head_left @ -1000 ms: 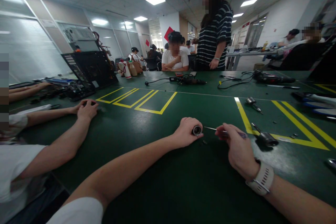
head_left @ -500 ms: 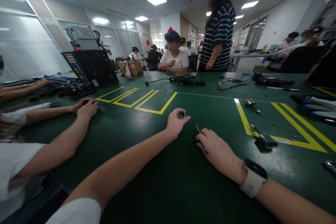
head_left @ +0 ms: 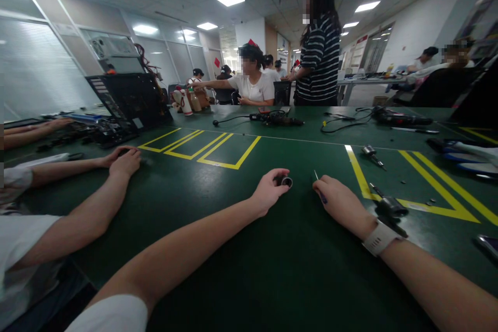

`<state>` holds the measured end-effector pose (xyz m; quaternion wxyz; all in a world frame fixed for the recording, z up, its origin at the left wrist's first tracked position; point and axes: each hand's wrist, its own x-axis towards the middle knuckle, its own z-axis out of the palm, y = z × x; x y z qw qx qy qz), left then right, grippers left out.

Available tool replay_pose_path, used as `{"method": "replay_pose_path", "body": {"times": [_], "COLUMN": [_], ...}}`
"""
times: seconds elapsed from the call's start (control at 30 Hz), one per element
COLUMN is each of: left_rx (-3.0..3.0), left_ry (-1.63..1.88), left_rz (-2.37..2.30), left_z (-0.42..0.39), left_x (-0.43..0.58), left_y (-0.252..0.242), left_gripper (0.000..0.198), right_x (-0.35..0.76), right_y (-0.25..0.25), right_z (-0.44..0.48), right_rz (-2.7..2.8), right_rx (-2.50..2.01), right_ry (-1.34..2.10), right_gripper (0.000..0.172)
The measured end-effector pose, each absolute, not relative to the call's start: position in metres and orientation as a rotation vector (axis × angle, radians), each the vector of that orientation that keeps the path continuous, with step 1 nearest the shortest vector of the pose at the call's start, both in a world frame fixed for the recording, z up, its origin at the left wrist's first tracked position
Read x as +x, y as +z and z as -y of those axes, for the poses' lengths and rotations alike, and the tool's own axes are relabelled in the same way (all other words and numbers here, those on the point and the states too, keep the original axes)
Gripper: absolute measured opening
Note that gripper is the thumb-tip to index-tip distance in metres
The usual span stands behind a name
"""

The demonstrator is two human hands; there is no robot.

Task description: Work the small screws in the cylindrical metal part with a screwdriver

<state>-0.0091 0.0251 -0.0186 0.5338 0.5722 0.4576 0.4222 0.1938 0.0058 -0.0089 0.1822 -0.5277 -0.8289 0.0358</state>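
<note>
My left hand (head_left: 269, 190) is closed around a short, hollow, dark cylindrical part (head_left: 287, 181), whose round metallic rim and open end face right. Across a small gap, my right hand (head_left: 335, 194) grips a small screwdriver (head_left: 316, 175). Its thin shaft points up and away, and part of its dark purple handle shows below the fingers. To the right of that hand a metal motor-like part with a shaft (head_left: 392, 206) lies on the green table (head_left: 249, 264). A smaller metal part with a thin tip (head_left: 373, 156) lies behind it.
Several small pieces (head_left: 430, 201) lie near the yellow tape (head_left: 447, 211). Corded power tools (head_left: 278, 118) rest farther back. Blue-and-white tools (head_left: 462, 158) lie far right. A co-worker's hands (head_left: 126, 160) are at the left, near an opened computer case (head_left: 130, 101). Other people are across the table.
My left hand has moved a little right and turned the cylindrical part so its open end faces right. My right hand has shifted right and slightly up with the screwdriver. A person opposite has stretched out an arm.
</note>
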Motion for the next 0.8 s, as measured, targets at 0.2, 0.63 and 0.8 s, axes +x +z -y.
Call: {"method": "replay_pose_path", "body": {"times": [0.2,0.63,0.8], "left_rx": [1.763,1.33,1.303], "left_ry": [0.889,1.155,1.15], "left_rz": [-0.943,-1.054,-1.027], "left_z": [-0.011,-0.011,-0.015], "left_x": [0.003,0.002,-0.001], "left_y": [-0.016,-0.012,-0.017], "left_gripper": [0.049,0.034,0.036], "right_x": [0.194,0.175,0.184], "right_y": [-0.013,-0.013,-0.01], "right_z": [-0.008,0.017,0.014], "right_rz": [2.346,2.154,1.579], "right_rx": [-1.478,-1.22,-1.176], "right_ry": [0.077,0.389,0.795], "right_gripper": [0.022,0.022,0.021]}}
